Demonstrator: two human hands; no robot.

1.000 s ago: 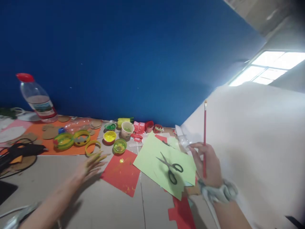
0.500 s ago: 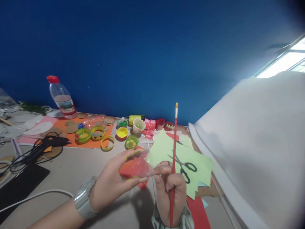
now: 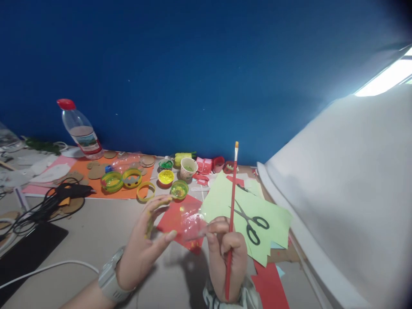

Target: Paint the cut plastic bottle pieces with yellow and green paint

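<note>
My left hand point(image 3: 146, 236), with a watch on its wrist and yellow smears on its fingers, is open with fingers curved and apart. It holds nothing. My right hand point(image 3: 227, 249) is closed round a red-handled paintbrush point(image 3: 233, 193), which stands nearly upright with its bristles at the top. The thumb and index finger of that hand also pinch the narrow end of a clear plastic piece point(image 3: 192, 221), which looks like a cut bottle top. Behind this piece lies a red sheet of paper point(image 3: 170, 219) on the table.
Ahead are a paper cup point(image 3: 188, 169), a yellow paint cup point(image 3: 166, 177), a green cup point(image 3: 179, 189) and yellow-green rings point(image 3: 131, 178). Scissors point(image 3: 251, 221) lie on green paper point(image 3: 214, 197) at right. A glue gun point(image 3: 69, 193), cables and a red-capped bottle point(image 3: 82, 133) stand left.
My left hand has let go of the clear plastic piece and drawn back to the left. My right hand still holds the piece and the paintbrush, almost in place.
</note>
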